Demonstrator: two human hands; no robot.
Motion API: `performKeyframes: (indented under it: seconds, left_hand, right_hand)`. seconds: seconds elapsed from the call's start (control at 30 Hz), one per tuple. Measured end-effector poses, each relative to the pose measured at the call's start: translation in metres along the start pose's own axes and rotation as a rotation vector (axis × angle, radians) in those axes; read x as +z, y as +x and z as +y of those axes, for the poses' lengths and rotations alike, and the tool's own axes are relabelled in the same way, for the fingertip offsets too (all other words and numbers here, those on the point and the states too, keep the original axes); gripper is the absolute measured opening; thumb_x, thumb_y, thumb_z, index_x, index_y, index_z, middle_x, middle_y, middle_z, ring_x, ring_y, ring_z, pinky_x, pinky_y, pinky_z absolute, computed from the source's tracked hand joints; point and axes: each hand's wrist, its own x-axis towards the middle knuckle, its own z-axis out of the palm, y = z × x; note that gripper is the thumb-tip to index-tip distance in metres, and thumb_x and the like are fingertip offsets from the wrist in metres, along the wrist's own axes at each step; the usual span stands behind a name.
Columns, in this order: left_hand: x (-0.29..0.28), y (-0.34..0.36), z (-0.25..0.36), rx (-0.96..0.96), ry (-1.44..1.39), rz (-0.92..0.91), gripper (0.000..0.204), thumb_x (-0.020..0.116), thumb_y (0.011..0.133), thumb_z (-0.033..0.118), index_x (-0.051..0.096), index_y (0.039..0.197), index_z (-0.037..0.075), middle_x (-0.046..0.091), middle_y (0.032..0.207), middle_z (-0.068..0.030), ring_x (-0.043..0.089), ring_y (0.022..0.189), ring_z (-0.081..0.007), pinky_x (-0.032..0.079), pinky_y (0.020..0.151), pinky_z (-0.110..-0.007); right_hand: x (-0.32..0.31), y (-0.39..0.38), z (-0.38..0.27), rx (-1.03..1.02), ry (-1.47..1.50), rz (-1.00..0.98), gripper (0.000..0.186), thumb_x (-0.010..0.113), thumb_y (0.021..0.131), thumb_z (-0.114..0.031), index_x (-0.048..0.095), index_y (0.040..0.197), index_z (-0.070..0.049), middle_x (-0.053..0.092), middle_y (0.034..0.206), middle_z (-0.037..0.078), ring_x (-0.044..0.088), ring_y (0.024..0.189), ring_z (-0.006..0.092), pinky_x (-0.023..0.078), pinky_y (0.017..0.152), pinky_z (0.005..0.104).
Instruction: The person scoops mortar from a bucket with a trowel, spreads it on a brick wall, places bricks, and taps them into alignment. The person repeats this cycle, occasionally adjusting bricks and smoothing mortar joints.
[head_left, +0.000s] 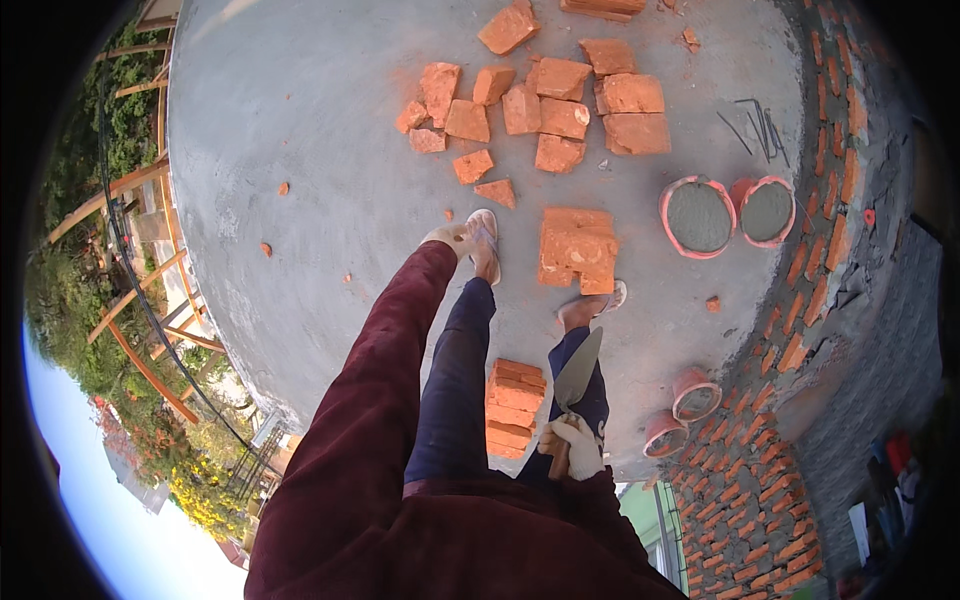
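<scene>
My right hand [578,447], in a pale glove with bare fingertips, is closed around the wooden handle of a trowel [577,372]. Its grey pointed blade reaches forward over my right leg. Stretched ahead, my left arm ends in a gloved left hand [450,238] beside my left sandalled foot [483,245]. The fingers there are too small and merged to read, and I see nothing clearly held. Between my feet stands a stack of orange bricks [578,247]. Broken brick pieces [467,120] lie scattered ahead of the left hand.
Two buckets of grey mortar [699,218] [767,212] stand at right, near thin metal rods [765,130]. Two more buckets [697,395] [665,436] sit nearer. A brick wall [822,230] runs along the right. More bricks [515,405] lie behind my feet. Wooden poles [120,195] line the slab's left edge.
</scene>
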Motion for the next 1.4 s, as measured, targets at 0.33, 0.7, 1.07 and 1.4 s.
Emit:
performKeyframes:
  seconds: [0.33, 0.7, 1.07, 1.4]
  left_hand:
    - [-0.084, 0.228, 0.060, 0.085, 0.181, 0.356, 0.087, 0.082, 0.079, 0.047, 0.049, 0.152, 0.012, 0.065, 0.138, -0.0186, 0.062, 0.129, -0.0331, 0.048, 0.109, -0.042]
    - [-0.122, 0.363, 0.074, 0.345, 0.263, 0.383, 0.113, 0.089, 0.069, 0.034, 0.028, 0.159, 0.003, 0.048, 0.153, -0.0241, 0.046, 0.143, -0.0373, 0.041, 0.115, -0.042]
    - [-0.093, 0.303, 0.070, 0.270, 1.176, 0.453, 0.120, 0.090, 0.061, 0.053, 0.032, 0.156, 0.007, 0.046, 0.151, -0.0108, 0.037, 0.147, -0.0310, 0.015, 0.124, -0.062]
    - [-0.049, 0.107, 0.001, 0.108, -0.660, -0.245, 0.099, 0.085, 0.071, 0.039, 0.044, 0.149, -0.007, 0.056, 0.141, -0.0199, 0.054, 0.132, -0.0279, 0.046, 0.109, -0.042]
  right_hand:
    - [0.005, 0.057, 0.020, 0.245, 0.463, 0.002, 0.024, 0.066, 0.092, -0.004, 0.052, 0.111, -0.007, 0.064, 0.105, 0.016, 0.067, 0.091, 0.0325, 0.058, 0.081, 0.0530]
    - [0.011, 0.067, -0.016, 0.231, 0.574, 0.120, 0.031, 0.065, 0.086, -0.008, 0.049, 0.113, -0.010, 0.063, 0.106, 0.018, 0.069, 0.088, 0.0334, 0.059, 0.077, 0.0494]
    - [0.009, 0.088, -0.041, 0.272, 0.400, 0.165, 0.029, 0.062, 0.086, -0.003, 0.047, 0.110, -0.006, 0.064, 0.097, 0.019, 0.067, 0.071, 0.0314, 0.059, 0.065, 0.0437]
    - [0.032, 0.054, -0.083, 0.026, -0.419, 0.079, 0.034, 0.063, 0.084, -0.001, 0.049, 0.114, 0.000, 0.057, 0.073, 0.009, 0.055, 0.050, 0.0175, 0.047, 0.046, 0.0321]
